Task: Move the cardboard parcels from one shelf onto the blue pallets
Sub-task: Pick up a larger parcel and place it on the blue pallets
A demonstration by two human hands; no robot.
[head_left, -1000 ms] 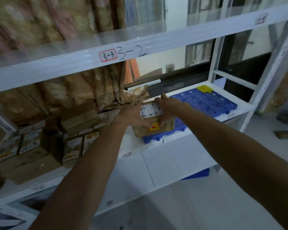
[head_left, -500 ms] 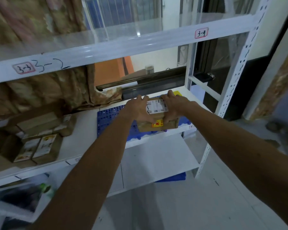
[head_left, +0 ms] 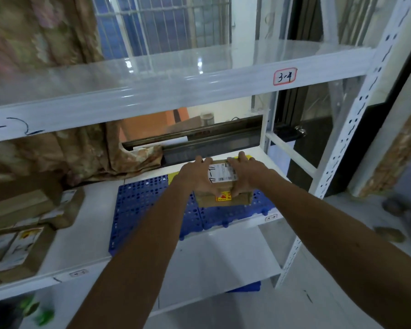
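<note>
Cardboard parcel [head_left: 223, 186], one, with white label on top and one yellow-red sticker on its near face: clamped between left hand [head_left: 197, 175] and right hand [head_left: 247, 173], fingers over its far edge, over the right part of the blue pallet [head_left: 142, 205]; whether it touches cannot be told. Blue pallet, one on the white shelf [head_left: 90, 224], lies under both hands and reaches out left of the left hand, nothing else on it. Other parcels [head_left: 22, 233], at least three but blurred, sit well left of the left hand on the same shelf.
</note>
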